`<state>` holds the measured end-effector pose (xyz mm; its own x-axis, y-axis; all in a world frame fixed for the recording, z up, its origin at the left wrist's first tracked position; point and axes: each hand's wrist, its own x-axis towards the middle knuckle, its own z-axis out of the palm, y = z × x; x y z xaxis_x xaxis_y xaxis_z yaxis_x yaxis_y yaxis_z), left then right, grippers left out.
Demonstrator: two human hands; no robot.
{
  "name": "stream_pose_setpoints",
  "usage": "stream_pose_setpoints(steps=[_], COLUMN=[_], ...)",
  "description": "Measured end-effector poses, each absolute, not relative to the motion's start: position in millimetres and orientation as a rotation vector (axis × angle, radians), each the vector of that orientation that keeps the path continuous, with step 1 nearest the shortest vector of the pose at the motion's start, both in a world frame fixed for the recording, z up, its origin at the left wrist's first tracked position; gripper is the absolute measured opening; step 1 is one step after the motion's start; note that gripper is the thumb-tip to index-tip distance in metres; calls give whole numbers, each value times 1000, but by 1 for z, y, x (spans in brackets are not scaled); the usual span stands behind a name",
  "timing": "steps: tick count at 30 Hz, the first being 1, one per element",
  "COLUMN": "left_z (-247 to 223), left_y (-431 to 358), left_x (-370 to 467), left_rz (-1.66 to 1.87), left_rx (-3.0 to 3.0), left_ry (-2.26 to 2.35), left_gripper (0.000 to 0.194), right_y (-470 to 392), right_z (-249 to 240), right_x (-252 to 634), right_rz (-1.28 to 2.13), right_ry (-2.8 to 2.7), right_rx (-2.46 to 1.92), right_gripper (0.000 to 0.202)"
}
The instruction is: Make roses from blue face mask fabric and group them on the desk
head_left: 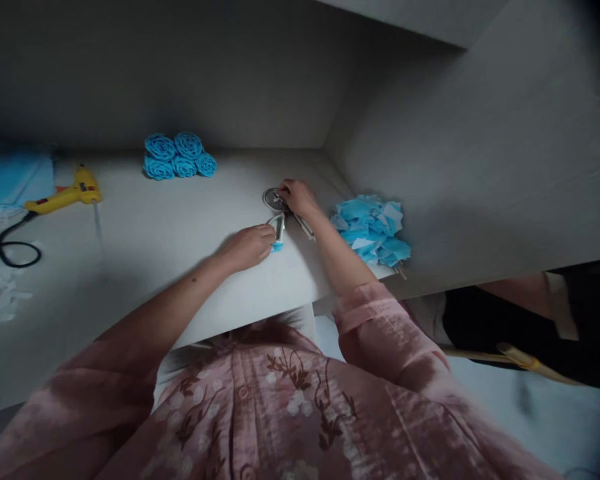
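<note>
My left hand (250,245) is closed, its fingertips on a small pale, frame-like thing (280,229) just above the worktop. A scrap of blue material (277,247) shows under those fingers. To the right and farther back, my right hand (299,197) pinches at the edge of a round grey disc-like thing (273,199) lying on the table. What its fingertips hold, if anything, is too small to make out. Beside the right wrist lie thin pale sticks (305,227). A heap of blue cut pieces (373,227) is right of my right forearm.
Several rolled blue rosettes (174,157) stand at the back wall. A yellow glue gun (75,191) with a black cord lies left, near blue sheets (15,175) and white scraps (3,293). A grey panel (480,167) bounds the right side. Part of another person (515,300) shows beyond it.
</note>
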<state>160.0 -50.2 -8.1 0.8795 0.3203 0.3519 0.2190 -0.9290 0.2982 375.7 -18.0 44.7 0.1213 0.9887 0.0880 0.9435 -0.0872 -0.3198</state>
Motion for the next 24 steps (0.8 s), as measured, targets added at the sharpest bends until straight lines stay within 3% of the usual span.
stream_pose_setpoints(steps=[12,24], left_z=[-12,-10], left_y=[-51,-51], left_x=[161,162], left_rz=[583,540], left_rx=[2797,2833], left_ry=[466,474], left_gripper=[23,24], right_y=[-10,-3], right_z=[23,28], right_x=[369,374], right_rz=[15,55], right_ry=[-1898,-1945], right_rx=[-2235,-2197], right_gripper=[40,37])
